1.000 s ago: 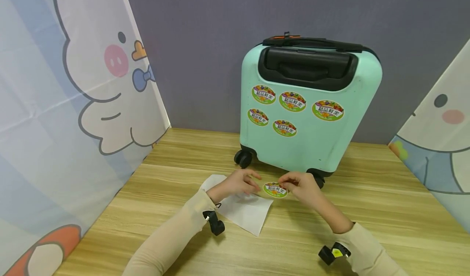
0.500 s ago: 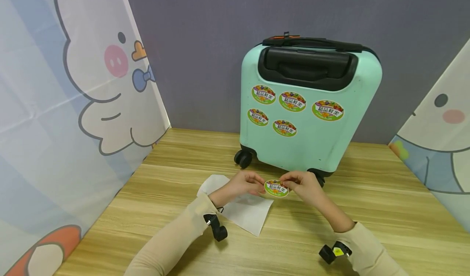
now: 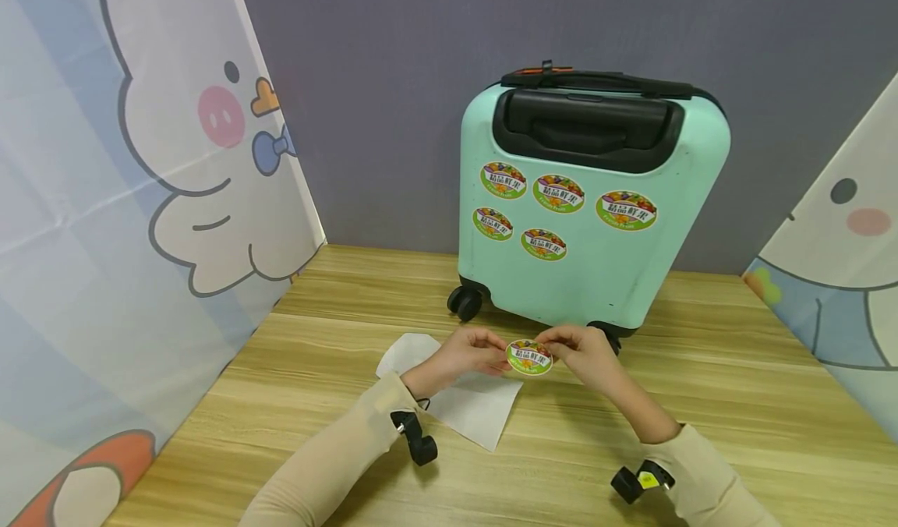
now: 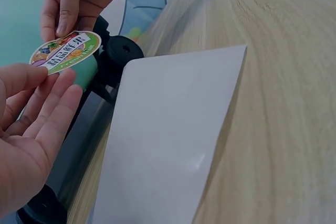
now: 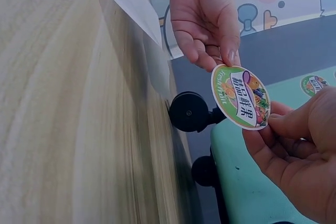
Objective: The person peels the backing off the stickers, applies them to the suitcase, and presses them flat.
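An oval sticker (image 3: 529, 358) with fruit pictures, a green lower band and dark lettering is held between both hands above the table. My left hand (image 3: 468, 353) pinches its left edge with thumb and fingers, as the left wrist view shows. At the opposite edge my right hand (image 3: 584, 355) pinches it between thumb and forefinger, plain in the right wrist view. Behind the hands stands a mint-green suitcase (image 3: 561, 289) with several matching stickers (image 3: 544, 245) on its front, in an upper row and a lower one. Under my left hand lies a white sheet (image 3: 473, 410).
The suitcase rests on black wheels (image 3: 464, 302) on the wooden table (image 3: 337, 301). A grey panel (image 3: 372, 106) rises behind it. Cartoon-printed cloths hang at the left (image 3: 70, 199) and right (image 3: 842, 262).
My left hand has moved right to the sticker and now pinches its left edge. The sticker has risen slightly, with my right hand still holding it. The suitcase has not moved.
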`<state>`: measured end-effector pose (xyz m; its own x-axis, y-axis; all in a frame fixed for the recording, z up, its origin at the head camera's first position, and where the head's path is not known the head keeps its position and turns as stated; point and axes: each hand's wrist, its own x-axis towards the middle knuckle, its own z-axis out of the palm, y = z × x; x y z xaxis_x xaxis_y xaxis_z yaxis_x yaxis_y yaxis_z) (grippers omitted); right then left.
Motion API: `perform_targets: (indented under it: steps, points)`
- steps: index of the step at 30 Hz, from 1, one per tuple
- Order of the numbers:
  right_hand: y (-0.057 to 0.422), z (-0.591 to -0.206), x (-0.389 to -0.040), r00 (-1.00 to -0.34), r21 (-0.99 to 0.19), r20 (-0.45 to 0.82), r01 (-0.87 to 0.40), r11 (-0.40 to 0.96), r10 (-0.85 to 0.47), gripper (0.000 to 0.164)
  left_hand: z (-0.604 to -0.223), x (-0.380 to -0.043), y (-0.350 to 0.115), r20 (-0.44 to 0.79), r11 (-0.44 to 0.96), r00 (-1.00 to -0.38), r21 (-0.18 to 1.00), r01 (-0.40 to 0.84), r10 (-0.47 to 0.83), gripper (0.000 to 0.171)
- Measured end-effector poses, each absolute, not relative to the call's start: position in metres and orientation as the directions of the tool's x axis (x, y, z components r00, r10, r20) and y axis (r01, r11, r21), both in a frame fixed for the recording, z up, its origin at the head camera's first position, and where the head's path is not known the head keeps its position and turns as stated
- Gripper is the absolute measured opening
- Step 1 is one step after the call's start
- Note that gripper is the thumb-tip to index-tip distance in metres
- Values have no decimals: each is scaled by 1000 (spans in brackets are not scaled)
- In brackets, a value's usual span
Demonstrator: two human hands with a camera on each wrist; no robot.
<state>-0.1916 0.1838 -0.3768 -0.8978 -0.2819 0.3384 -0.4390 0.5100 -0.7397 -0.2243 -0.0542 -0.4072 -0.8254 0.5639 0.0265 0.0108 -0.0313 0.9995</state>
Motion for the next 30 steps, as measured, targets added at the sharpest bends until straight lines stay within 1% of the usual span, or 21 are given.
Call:
perform_targets:
  steps: [7,16,20,30]
  points:
    - [185,-374,-193,-902,-746,336,-430,509,-270,14,-408,-222,-52,33,-108,-848,994,-29,529,21]
    - [187,-367,-191,-907,-759,340,-420,498,-247,14,-409,-223,-44,17,-137,-877,989,-56,481,23]
    - [189,-360,-188,-912,-777,328,-409,478,-247,16,-407,-224,-41,28,-160,-887,986,-52,460,24]
    - [196,-353,-189,-913,-763,334,-409,501,-236,23,-400,-225,-34,50,-227,-894,972,-59,444,27]
